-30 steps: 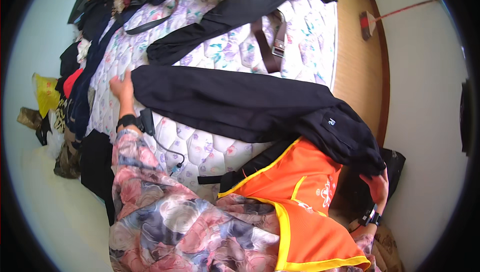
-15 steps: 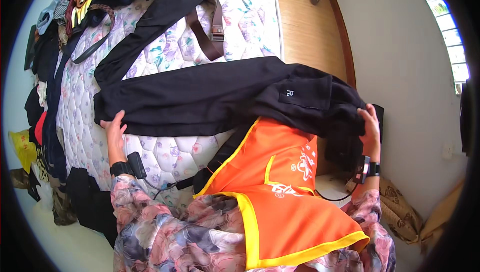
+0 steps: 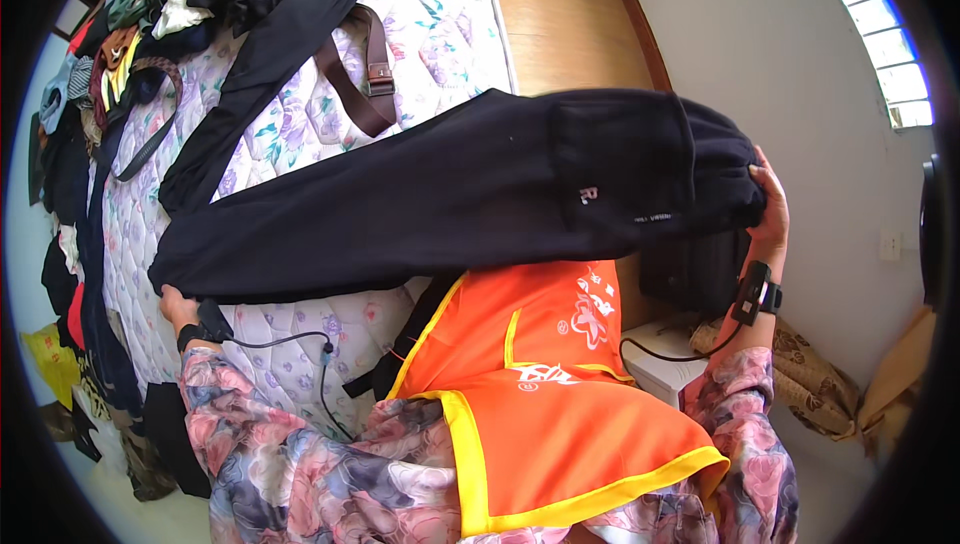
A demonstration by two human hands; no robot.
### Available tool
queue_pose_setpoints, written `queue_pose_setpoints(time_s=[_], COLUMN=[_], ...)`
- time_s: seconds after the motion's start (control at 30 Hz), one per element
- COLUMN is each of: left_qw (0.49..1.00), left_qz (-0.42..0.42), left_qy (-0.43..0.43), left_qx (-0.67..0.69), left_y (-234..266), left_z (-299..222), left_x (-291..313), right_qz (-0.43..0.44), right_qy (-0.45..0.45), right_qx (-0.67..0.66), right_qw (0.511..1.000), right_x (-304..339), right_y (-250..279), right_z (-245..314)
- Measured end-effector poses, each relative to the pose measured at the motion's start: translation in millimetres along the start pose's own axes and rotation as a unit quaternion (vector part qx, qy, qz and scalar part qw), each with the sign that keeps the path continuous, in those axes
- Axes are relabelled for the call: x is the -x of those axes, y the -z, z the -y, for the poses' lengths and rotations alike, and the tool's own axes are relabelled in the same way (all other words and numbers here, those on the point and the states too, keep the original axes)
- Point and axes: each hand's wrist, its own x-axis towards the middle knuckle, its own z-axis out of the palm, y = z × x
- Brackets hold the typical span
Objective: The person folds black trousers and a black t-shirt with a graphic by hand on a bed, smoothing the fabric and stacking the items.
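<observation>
Head view: the black pants point(image 3: 400, 199) stretch sideways between the two grips, one end at each. The left grip point(image 3: 178, 306) is closed on the lower corner of the leg end, with the cloth reaching up and to the right from it; some of its fingertips are hidden by the fabric. The right grip point(image 3: 771, 199) is closed around the outer edge of the gathered end, so that the pants lie wholly to its left, fingers and thumb bent over the bunched cloth. The pocket point(image 3: 625, 149), with a small pale mark, sits much nearer the right grip than the left one.

The leg crosses the flowered mattress point(image 3: 440, 29), and the gathered end reaches past the mattress's right edge, over a dark bag-like object point(image 3: 690, 274). Whether the middle of the leg rests on the mattress or hangs just above it, I cannot tell. Its lower edge overlaps the top of the person's orange apron point(image 3: 590, 444).

Beyond the leg, a brown belt point(image 3: 375, 116) lies curled just past its upper edge, and a second black garment point(image 3: 262, 79) runs down to meet that edge toward the left. A heap of clothes point(image 3: 130, 4) fills the mattress's far left corner.
</observation>
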Motion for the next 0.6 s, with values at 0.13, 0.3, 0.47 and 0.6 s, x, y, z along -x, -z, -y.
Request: queue_pose_setpoints(time_s=[0.13,0.3,0.47,0.6], left_qw=[0.994,0.988,0.869,0.903], left_qz=[0.052,0.139,0.428,0.321], left_qy=[-0.032,0.021,-0.225,-0.263], left_qx=[-0.087,-0.062,-0.1,-0.11], left_y=[14,8,27,18], left_z=[32,17,-13,5], left_x=[-41,-12,69,47], right_qz=[-0.068,-0.046,-0.009,0.02], right_qy=[-0.061,-0.09,-0.127,-0.102], right_qx=[0.113,0.139,0.132,0.189], right_qw=[0.989,0.985,0.983,0.976], right_x=[-5,-7,6,0], right_y=[14,27,6,-3], right_z=[-32,-65,-61,-59])
